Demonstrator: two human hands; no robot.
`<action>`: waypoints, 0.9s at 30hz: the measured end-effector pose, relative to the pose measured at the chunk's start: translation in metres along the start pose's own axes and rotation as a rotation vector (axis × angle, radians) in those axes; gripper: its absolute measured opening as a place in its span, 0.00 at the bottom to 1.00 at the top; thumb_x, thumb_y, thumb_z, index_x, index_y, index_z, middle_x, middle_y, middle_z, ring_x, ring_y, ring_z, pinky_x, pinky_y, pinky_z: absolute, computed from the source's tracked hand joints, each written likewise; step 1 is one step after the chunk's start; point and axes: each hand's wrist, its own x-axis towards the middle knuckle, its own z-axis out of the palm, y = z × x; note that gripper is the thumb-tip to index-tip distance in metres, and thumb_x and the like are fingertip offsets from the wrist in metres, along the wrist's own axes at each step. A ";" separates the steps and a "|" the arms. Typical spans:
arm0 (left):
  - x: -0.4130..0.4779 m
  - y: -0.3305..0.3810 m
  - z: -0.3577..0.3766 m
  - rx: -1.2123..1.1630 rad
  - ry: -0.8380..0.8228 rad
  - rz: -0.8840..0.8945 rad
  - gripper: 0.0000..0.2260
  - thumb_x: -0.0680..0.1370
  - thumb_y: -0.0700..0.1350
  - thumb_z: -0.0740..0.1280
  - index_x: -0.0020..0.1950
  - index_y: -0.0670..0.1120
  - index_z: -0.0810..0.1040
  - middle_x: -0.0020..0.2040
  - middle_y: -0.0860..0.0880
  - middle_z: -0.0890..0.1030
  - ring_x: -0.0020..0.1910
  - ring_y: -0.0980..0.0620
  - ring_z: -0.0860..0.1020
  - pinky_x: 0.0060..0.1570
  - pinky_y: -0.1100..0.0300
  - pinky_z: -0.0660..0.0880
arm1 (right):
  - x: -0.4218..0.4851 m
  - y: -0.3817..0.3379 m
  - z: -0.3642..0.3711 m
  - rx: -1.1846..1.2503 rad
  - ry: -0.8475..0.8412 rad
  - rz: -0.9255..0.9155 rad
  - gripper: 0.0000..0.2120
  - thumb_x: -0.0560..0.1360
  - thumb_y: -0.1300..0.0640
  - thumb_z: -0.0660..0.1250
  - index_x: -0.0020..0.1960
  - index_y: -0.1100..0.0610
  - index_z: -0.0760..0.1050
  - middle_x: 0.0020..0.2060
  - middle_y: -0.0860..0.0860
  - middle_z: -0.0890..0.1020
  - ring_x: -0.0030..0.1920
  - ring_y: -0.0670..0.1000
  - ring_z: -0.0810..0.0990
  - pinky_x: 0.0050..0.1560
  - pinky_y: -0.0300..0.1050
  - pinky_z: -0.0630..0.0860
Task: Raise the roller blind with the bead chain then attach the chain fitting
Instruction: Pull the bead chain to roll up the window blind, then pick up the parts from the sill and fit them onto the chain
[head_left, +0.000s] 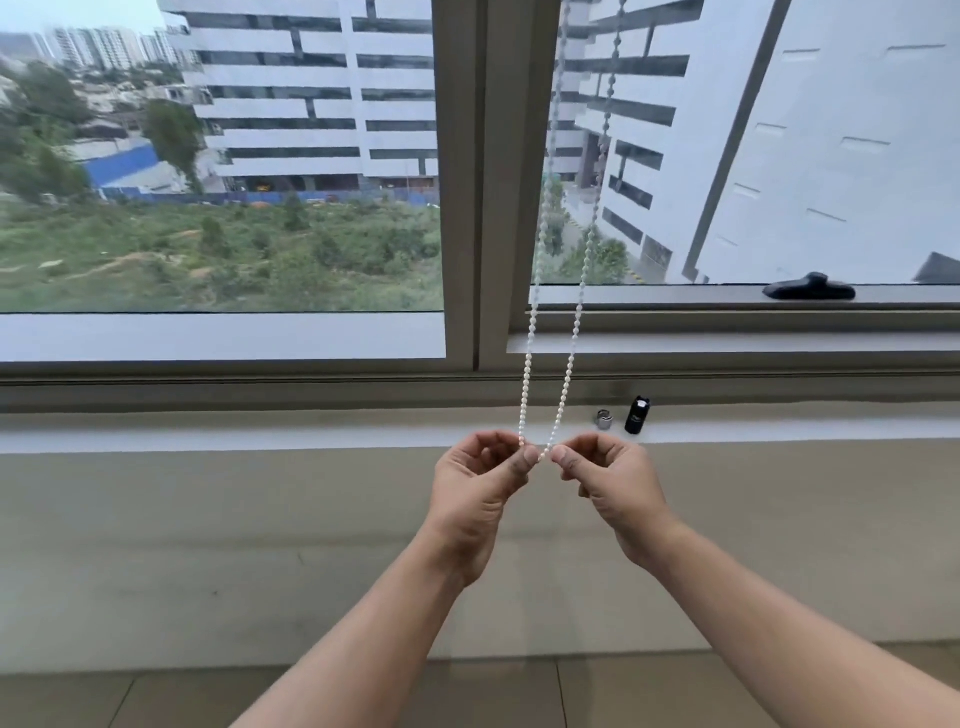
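Bead chain (528, 364) hangs as two white strands in front of the right window pane. Strands converge downward into a narrow V level with the sill (260, 431). Left hand (475, 499) pinches the lower end of the left strand between thumb and forefinger, other fingers curled toward the palm. Right hand (613, 483) pinches the lower end of the right strand the same way. Thumb tips face each other, nearly touching. Cannot tell whether the strands join between the thumbs, since the fingertips hide that spot. On the sill just right of the chain sits a small silver piece (603, 419), with an upright black cylinder (637, 415) beside it. Black window handle (808, 287) lies on the right pane's lower frame, well apart from the hands.
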 end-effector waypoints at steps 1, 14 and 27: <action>0.003 -0.003 0.003 0.003 0.017 0.001 0.09 0.67 0.35 0.76 0.41 0.47 0.82 0.39 0.48 0.81 0.39 0.54 0.79 0.42 0.62 0.75 | 0.006 0.003 -0.006 -0.020 0.009 0.013 0.04 0.71 0.62 0.75 0.40 0.60 0.81 0.29 0.49 0.80 0.29 0.42 0.76 0.29 0.31 0.70; 0.042 -0.023 0.031 0.246 0.069 -0.087 0.12 0.65 0.46 0.78 0.44 0.51 0.79 0.39 0.54 0.82 0.37 0.55 0.79 0.40 0.60 0.72 | 0.079 0.044 -0.083 -0.205 0.342 0.122 0.09 0.69 0.57 0.76 0.35 0.54 0.77 0.32 0.49 0.81 0.33 0.50 0.77 0.37 0.43 0.73; 0.110 -0.093 0.049 0.918 0.167 -0.138 0.16 0.80 0.57 0.62 0.43 0.46 0.77 0.37 0.51 0.78 0.37 0.51 0.77 0.38 0.59 0.74 | 0.121 0.065 -0.103 -0.466 0.413 0.047 0.21 0.65 0.53 0.78 0.53 0.53 0.72 0.51 0.52 0.79 0.47 0.55 0.80 0.48 0.45 0.75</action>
